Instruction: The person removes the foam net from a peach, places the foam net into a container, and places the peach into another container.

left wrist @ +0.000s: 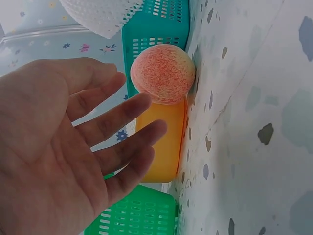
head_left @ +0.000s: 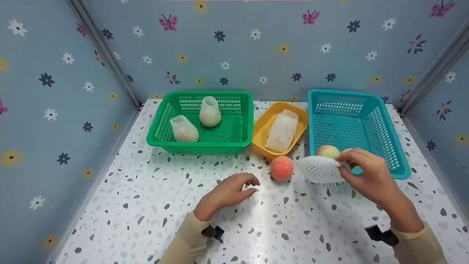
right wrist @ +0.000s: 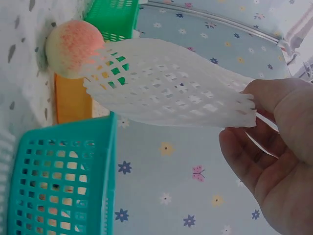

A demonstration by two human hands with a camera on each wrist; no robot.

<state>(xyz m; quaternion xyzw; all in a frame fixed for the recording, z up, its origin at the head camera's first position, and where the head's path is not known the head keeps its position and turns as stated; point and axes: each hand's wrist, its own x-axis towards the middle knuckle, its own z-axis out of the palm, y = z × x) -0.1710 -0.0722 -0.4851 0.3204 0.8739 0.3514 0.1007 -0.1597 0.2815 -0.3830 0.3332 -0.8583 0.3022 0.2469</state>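
Between thumb and fingers my right hand [head_left: 373,176] pinches one end of a white foam fruit net [head_left: 322,169]. The net hangs sideways in front of the blue basket, its other end toward a loose peach [head_left: 281,168]. That peach, pink with a pale yellow side, sits on the table before the yellow tray. My left hand [head_left: 231,190] is left of the peach, apart from it; in the left wrist view its fingers [left wrist: 122,117] are spread, relaxed and hold nothing. In the right wrist view the net [right wrist: 166,85] looks flattened, with no fruit seen inside.
A green basket [head_left: 198,146] at the left holds two netted fruits [head_left: 210,113]. The yellow tray [head_left: 262,132] in the middle holds foam nets [head_left: 283,130]. In the blue basket [head_left: 399,146] at the right lie peaches [head_left: 327,151], partly hidden by the net and hand. Patterned walls enclose the table.
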